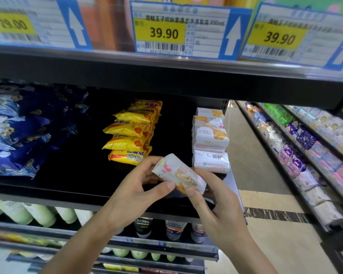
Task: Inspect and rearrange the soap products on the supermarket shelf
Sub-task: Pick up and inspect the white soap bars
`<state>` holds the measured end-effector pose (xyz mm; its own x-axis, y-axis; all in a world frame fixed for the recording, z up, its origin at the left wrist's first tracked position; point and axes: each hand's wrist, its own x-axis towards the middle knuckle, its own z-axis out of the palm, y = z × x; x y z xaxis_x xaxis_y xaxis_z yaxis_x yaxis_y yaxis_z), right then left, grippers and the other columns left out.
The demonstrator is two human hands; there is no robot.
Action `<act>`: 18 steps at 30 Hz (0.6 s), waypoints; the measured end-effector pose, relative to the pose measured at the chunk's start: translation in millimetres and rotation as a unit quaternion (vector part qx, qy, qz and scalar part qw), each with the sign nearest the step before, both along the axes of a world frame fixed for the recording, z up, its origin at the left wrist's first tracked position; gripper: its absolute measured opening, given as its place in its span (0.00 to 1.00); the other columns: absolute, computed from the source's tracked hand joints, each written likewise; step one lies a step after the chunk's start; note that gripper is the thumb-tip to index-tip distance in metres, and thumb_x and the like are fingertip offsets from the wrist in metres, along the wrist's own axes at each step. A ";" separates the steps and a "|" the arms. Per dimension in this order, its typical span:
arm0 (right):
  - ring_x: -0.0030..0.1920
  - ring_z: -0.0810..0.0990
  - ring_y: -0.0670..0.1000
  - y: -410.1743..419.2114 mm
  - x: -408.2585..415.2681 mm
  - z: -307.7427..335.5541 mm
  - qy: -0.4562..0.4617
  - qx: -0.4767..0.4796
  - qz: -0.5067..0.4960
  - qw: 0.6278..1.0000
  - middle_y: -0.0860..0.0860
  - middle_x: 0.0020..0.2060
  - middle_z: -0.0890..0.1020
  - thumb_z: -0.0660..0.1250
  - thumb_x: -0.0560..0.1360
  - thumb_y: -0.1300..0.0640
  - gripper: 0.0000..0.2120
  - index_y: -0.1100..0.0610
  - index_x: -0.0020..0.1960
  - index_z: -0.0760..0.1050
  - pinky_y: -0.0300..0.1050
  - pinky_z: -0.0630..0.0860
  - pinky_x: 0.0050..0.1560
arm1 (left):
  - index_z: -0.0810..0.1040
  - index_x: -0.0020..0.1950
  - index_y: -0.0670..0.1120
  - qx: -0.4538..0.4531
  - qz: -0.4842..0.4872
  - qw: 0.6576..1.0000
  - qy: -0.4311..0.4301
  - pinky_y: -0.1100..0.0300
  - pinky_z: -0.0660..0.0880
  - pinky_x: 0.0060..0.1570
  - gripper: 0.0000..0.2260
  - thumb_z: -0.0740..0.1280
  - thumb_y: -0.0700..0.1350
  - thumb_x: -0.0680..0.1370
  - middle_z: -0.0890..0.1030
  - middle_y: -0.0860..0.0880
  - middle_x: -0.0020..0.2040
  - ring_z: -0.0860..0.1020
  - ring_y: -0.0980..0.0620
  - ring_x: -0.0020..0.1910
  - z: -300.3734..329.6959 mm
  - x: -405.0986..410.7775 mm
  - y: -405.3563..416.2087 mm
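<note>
While held by both hands, white-wrapped soap bar (179, 174), orange-printed, tilted.

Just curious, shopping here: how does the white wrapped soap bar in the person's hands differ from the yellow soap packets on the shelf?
The white paper-wrapped soap bar is held tilted by both hands, off the shelf; the yellow plastic soap packets lie stacked in a row on the black shelf. The bar is boxy; the packets are pillow-shaped with crimped ends. Both are wrapped soap.

The single head-worn camera looks forward and slightly down, close to a dark supermarket shelf (71, 186) at about chest height. Its wide angle bends the price-tag rail (182, 30) overhead and takes in the aisle floor (265, 194) and a neighbouring rack (305, 155) on the right.
</note>
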<state>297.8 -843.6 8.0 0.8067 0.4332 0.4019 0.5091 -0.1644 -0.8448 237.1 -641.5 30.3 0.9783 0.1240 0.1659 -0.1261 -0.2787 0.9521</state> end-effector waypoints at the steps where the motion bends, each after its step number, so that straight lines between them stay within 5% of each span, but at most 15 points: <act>1: 0.61 0.82 0.49 -0.2 -0.5 1.0 0.003 -0.001 0.002 1.000 0.43 0.59 0.83 0.67 0.80 0.50 0.16 0.47 0.67 0.76 0.42 0.80 0.56 | 0.76 0.65 0.53 -0.003 0.002 1.000 0.007 0.66 0.75 0.60 0.18 0.72 0.46 0.77 0.83 0.55 0.59 0.80 0.55 0.61 0.0 0.2 0.1; 10: 0.52 0.83 0.47 8.6 -2.6 9.0 0.039 -0.028 -0.025 0.999 0.41 0.51 0.84 0.75 0.75 0.47 0.14 0.43 0.59 0.76 0.41 0.80 0.49 | 0.76 0.66 0.53 -0.032 0.040 0.999 0.010 0.60 0.77 0.61 0.18 0.72 0.48 0.77 0.85 0.53 0.57 0.82 0.55 0.58 -1.6 2.0 -2.1; 13: 0.43 0.82 0.45 20.5 -3.0 16.1 0.067 -0.044 -0.026 0.996 0.41 0.44 0.84 0.74 0.75 0.46 0.15 0.39 0.59 0.73 0.35 0.75 0.40 | 0.74 0.67 0.55 -0.040 0.100 0.994 0.008 0.61 0.80 0.54 0.21 0.72 0.54 0.74 0.86 0.54 0.52 0.84 0.56 0.53 -1.7 5.9 -3.2; 18: 0.36 0.79 0.45 50.6 -6.8 21.2 0.060 -0.134 -0.070 0.987 0.45 0.35 0.81 0.66 0.77 0.37 0.15 0.41 0.58 0.67 0.42 0.73 0.34 | 0.70 0.63 0.60 0.133 0.241 0.961 0.021 0.63 0.76 0.38 0.17 0.69 0.60 0.77 0.85 0.58 0.41 0.82 0.63 0.40 3.4 1.8 7.5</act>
